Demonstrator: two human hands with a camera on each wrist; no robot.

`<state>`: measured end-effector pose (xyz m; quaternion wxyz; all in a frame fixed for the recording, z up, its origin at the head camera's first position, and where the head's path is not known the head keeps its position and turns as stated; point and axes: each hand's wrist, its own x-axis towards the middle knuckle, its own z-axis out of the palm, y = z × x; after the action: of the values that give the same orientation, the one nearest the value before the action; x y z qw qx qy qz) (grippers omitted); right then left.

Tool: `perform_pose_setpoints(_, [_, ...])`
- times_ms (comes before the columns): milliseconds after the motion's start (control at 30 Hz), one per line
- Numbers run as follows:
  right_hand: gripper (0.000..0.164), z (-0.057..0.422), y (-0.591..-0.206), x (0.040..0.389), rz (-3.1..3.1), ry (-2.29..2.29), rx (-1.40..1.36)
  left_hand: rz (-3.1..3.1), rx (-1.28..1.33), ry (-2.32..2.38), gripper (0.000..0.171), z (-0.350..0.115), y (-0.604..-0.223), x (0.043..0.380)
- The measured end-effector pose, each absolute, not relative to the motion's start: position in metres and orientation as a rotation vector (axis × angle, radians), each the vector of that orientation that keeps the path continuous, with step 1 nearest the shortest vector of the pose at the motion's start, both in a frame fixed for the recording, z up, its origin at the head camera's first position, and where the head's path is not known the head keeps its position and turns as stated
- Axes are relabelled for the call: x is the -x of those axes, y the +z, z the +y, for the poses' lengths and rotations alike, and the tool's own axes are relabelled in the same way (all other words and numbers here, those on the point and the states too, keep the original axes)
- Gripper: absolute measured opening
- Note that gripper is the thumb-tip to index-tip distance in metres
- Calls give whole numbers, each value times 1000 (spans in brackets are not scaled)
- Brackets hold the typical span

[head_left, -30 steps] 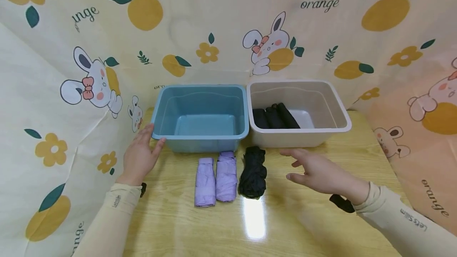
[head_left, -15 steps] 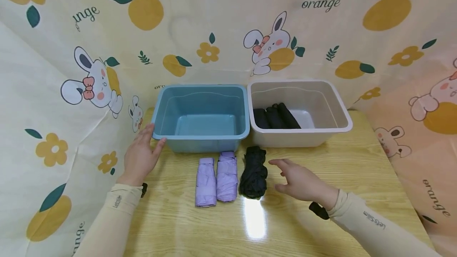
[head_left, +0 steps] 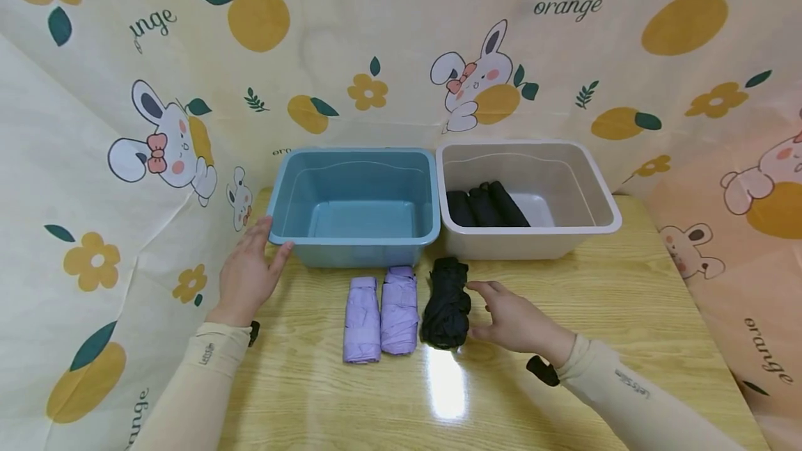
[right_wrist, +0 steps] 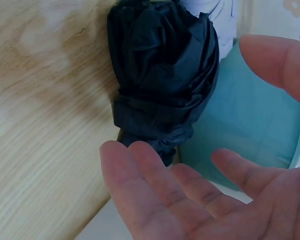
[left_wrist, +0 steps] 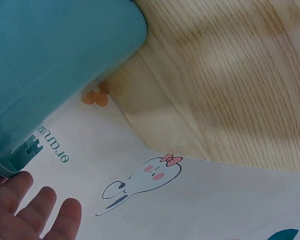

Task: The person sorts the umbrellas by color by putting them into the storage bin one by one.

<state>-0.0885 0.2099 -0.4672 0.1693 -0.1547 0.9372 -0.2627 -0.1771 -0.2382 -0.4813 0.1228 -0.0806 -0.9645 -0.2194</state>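
A black bundle of thin wrinkled fabric, like a folded umbrella (head_left: 446, 305), lies on the table before the two bins. My right hand (head_left: 516, 319) is just to its right, fingers spread; in the right wrist view its fingers (right_wrist: 155, 200) and thumb are apart around the bundle's near end, without a grip. Left of it lie two similar purple bundles (head_left: 361, 322), side by side. My left hand (head_left: 247, 277) rests at the left front corner of the blue bin (head_left: 357, 242), fingers extended along its rim.
Beside the blue bin stands a beige bin (head_left: 520, 246) holding several black rolled bundles (head_left: 485, 206) at its left. A printed cloth (head_left: 376, 33) hangs behind the bins and along both sides of the wooden table (head_left: 326, 409).
My right hand has moved left, from well clear of the black bundle to right beside it. The left hand has stayed at the blue bin's corner.
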Motion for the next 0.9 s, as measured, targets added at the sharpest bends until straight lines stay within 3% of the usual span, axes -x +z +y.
perform_pose_setpoints(900, [100,175,-510,100,2624,-663,301,-2809,227,-642,70,-238,-481,176])
